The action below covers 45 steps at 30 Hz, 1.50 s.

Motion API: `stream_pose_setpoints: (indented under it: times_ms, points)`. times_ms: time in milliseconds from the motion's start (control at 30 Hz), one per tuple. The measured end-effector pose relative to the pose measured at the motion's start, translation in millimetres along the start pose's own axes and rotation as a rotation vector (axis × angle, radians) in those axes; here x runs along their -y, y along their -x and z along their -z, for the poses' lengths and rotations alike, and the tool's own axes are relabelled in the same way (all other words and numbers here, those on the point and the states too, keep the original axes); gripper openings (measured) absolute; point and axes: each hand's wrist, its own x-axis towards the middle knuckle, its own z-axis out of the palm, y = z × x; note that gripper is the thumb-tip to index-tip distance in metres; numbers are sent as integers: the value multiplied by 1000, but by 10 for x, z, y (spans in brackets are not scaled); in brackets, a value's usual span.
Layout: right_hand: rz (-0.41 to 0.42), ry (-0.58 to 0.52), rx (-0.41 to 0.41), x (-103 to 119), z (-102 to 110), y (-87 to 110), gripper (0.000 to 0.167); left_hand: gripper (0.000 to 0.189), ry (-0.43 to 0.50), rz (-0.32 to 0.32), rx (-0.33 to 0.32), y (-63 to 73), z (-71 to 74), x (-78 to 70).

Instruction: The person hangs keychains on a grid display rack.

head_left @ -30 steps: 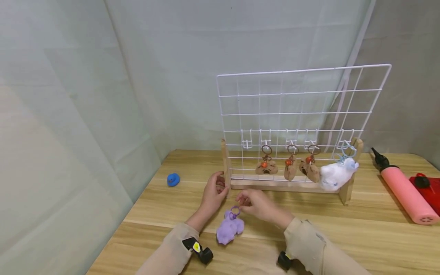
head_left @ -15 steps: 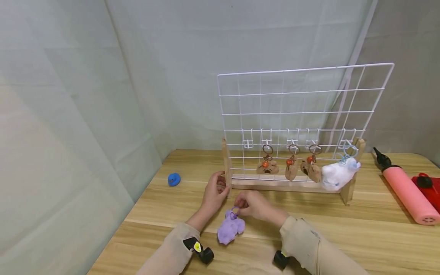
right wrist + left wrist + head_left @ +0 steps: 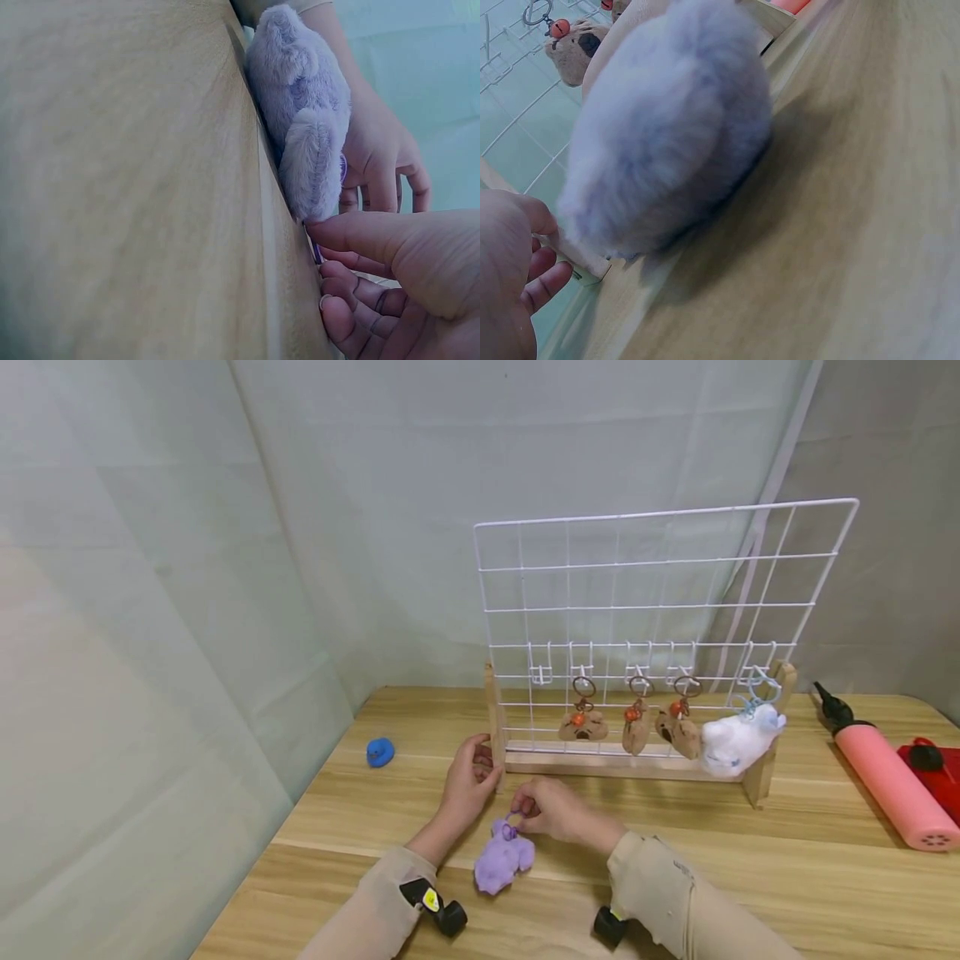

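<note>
A purple plush keychain (image 3: pixel 498 862) lies on the table between my forearms, its ring toward the rack. My right hand (image 3: pixel 558 810) pinches that ring; in the right wrist view the thumb (image 3: pixel 360 234) is at the ring beside the fluffy body (image 3: pixel 300 120). My left hand (image 3: pixel 467 781) holds the left wooden post (image 3: pixel 495 718) of a white wire grid rack (image 3: pixel 637 585), thumb in front and fingers at its outer side. In the left wrist view the plush (image 3: pixel 660 127) fills the middle and hides much of the rack.
Several brown plush keychains, one of them a bear (image 3: pixel 583 725), hang on the rack's hooks, with a white plush (image 3: pixel 738 742) at the right end. The leftmost hook (image 3: pixel 540 673) bears nothing. A blue duck (image 3: pixel 379 752) stands left; a pink pump (image 3: pixel 892 785) and red item (image 3: pixel 947 785) lie right.
My right hand has moved slightly left and closed its fingers on the keychain's ring. The left hand stays at the post, and the plush lies where it was.
</note>
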Motion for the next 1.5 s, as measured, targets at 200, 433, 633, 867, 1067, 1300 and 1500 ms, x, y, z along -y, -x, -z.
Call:
stream_pose_setpoints:
  times_ms: [200, 433, 633, 867, 1067, 1300, 1500]
  points:
    - [-15, -3, -2, 1, -9, 9, 16, 47, -1, 12, 2, 4, -4, 17]
    - [-19, 3, -17, 7, -17, 19, 16, 47, 2, 2, 2, 2, -7, 28]
    - [-11, -9, -23, 0, -15, 12, 18, 46, 2, -6, -1, 3, 0, 20]
    - [-20, 2, -8, 19, -3, 12, 16, 46, -2, -4, -1, 4, -1, 15]
    - [-43, 17, -3, 20, 2, 8, 16, 46, -4, -7, 6, 2, -1, 20]
    - [-57, 14, -11, 19, 3, 17, 18, 46, -7, 2, 10, 0, -4, 21]
    - [-45, -16, -16, 24, 6, 34, 21, 48, 4, 7, -6, -53, -77, 283]
